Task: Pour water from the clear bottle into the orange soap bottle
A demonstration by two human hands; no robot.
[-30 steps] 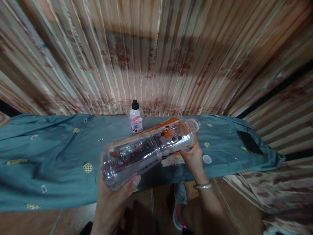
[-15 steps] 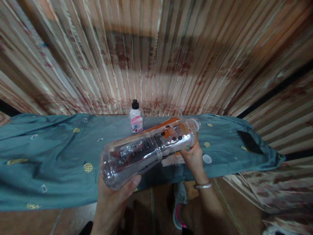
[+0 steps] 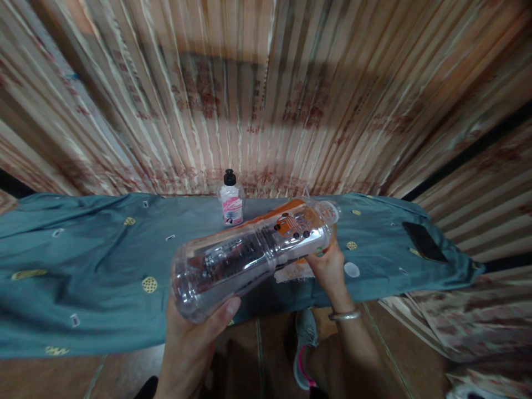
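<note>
A large clear plastic bottle (image 3: 257, 255) with an orange print lies tilted across my hands, its open-looking neck toward the upper right. My left hand (image 3: 199, 332) is wrapped round the base, thumb along the near side. At the neck end, my right hand (image 3: 328, 263) grips the bottle from below, its fingers mostly hidden behind it; a silver bangle is on that wrist. Behind the bottle stands a small clear bottle (image 3: 231, 206) with a black cap and pink label. Partly under the large bottle is a whitish and orange piece (image 3: 295, 272), too covered to identify.
A green patterned cloth (image 3: 103, 244) covers the table. On it, a white round cap (image 3: 351, 270) lies right of my right hand, and a dark phone-like slab (image 3: 424, 242) is farther right. Pleated curtains (image 3: 257, 100) hang behind. A shoe (image 3: 306, 327) shows below the table edge.
</note>
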